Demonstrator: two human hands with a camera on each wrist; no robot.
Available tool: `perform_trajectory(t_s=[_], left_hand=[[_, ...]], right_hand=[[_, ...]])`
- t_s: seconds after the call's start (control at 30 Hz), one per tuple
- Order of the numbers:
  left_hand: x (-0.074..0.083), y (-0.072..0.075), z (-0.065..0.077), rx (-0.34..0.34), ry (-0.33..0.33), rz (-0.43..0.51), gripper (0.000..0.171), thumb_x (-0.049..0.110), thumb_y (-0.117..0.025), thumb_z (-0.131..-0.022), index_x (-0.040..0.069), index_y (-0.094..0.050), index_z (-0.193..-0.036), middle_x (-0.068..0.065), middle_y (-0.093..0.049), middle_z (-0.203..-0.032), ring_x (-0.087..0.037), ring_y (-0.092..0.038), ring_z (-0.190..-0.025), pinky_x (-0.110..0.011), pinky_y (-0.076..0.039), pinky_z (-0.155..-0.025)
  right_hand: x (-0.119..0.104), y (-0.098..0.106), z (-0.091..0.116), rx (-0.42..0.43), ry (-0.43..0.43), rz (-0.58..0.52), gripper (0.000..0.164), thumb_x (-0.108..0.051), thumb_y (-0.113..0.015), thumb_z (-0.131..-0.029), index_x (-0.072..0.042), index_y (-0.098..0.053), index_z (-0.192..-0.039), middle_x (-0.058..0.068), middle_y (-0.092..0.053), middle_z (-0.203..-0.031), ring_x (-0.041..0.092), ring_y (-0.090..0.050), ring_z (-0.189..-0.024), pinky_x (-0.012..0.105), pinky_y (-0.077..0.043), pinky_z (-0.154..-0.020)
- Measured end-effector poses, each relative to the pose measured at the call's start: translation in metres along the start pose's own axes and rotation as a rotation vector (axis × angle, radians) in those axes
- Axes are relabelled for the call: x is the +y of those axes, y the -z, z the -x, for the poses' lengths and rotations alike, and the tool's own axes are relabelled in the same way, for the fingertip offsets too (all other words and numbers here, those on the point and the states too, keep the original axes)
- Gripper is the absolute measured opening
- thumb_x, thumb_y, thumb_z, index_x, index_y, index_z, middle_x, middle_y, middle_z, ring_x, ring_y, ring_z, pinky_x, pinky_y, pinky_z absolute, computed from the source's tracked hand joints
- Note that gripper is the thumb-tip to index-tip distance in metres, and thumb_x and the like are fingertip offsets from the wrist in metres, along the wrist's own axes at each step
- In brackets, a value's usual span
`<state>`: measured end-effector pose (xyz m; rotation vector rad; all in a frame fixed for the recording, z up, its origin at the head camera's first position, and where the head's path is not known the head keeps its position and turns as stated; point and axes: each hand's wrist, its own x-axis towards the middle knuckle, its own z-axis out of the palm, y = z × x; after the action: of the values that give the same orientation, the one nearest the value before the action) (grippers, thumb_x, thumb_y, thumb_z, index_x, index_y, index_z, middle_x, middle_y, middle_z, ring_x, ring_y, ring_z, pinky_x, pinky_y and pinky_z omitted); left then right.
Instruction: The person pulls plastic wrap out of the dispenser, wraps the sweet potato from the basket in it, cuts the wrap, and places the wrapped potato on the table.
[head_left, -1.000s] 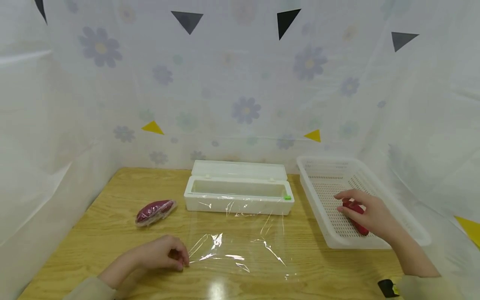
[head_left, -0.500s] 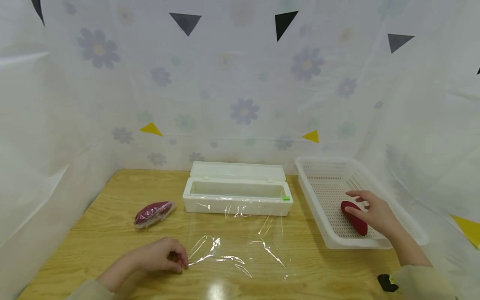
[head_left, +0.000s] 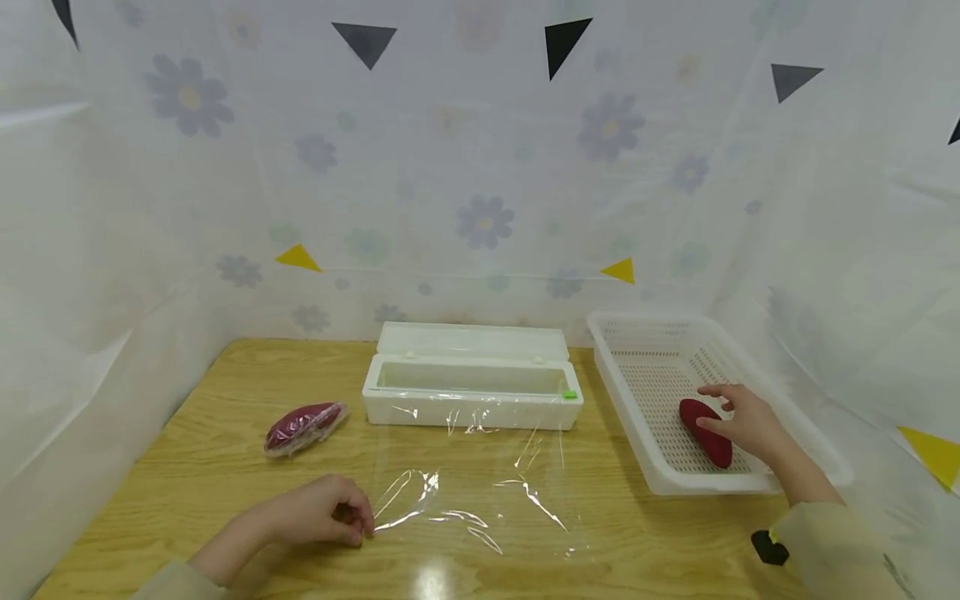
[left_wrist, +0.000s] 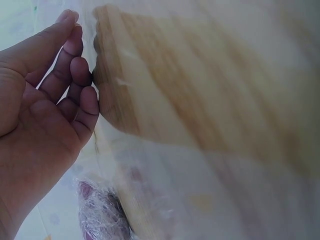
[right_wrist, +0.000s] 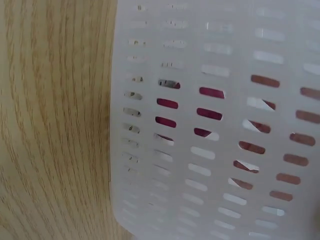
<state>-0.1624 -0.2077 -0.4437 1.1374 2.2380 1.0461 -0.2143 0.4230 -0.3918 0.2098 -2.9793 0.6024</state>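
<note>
My left hand (head_left: 318, 510) rests on the table at the near left corner of a clear sheet of plastic wrap (head_left: 472, 492), thumb and forefinger pinching its edge. The sheet stretches forward to a white wrap dispenser (head_left: 472, 408), whose lid stands up. In the white basket (head_left: 660, 482) lies a dark red sweet potato (head_left: 707, 433). Over its right side is my right hand (head_left: 753, 427), fingers loosely spread, the thumb by the skin; contact is unclear. A film-wrapped sweet potato (head_left: 303, 427) lies left of the dispenser, also visible low in the left wrist view.
A small green piece (head_left: 570, 394) sits at the dispenser's right end. Near the right sleeve lies a small black object (head_left: 769, 547). The right wrist view shows the basket's slotted wall (right_wrist: 200, 170). A flowered sheet (head_left: 480, 167) hangs behind the table.
My right hand has loosened and drawn slightly right, leaving more of the sweet potato visible in the basket. The left hand has stayed at the wrap's corner.
</note>
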Motion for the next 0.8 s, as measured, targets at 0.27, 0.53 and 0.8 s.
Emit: perform_trajectory(t_s=[0.27, 0.53, 0.8], left_hand=[[-0.002, 0.001, 0.001, -0.003, -0.019, 0.007, 0.008, 0.021, -0.068, -0.086, 0.017, -0.068, -0.093, 0.010, -0.063, -0.084, 0.005, -0.051, -0.073, -0.020, -0.049, -0.064], [0.002, 0.002, 0.001, -0.008, -0.011, 0.011, 0.008, 0.021, -0.068, -0.086, 0.016, -0.069, -0.093, 0.009, -0.063, -0.083, 0.004, -0.051, -0.073, -0.020, -0.049, -0.065], [0.002, 0.001, 0.001, -0.003, -0.001, 0.008, 0.007, 0.017, -0.068, -0.085, 0.015, -0.068, -0.093, 0.005, -0.064, -0.084, 0.003, -0.052, -0.074, -0.020, -0.049, -0.065]], right_hand=[[0.013, -0.001, -0.011, -0.100, 0.007, 0.033, 0.060, -0.022, -0.073, -0.082, 0.009, -0.049, -0.126, 0.039, -0.045, -0.118, 0.049, -0.054, -0.093, 0.055, -0.049, -0.074], [0.020, -0.004, -0.019, -0.193, -0.015, 0.004, 0.063, -0.021, -0.076, -0.078, 0.011, -0.047, -0.124, 0.038, -0.050, -0.113, 0.042, -0.060, -0.091, 0.040, -0.054, -0.064], [0.022, -0.006, -0.019, -0.203, -0.005, 0.014, 0.063, -0.015, -0.078, -0.075, 0.013, -0.046, -0.122, 0.031, -0.056, -0.103, 0.038, -0.058, -0.089, 0.043, -0.052, -0.069]])
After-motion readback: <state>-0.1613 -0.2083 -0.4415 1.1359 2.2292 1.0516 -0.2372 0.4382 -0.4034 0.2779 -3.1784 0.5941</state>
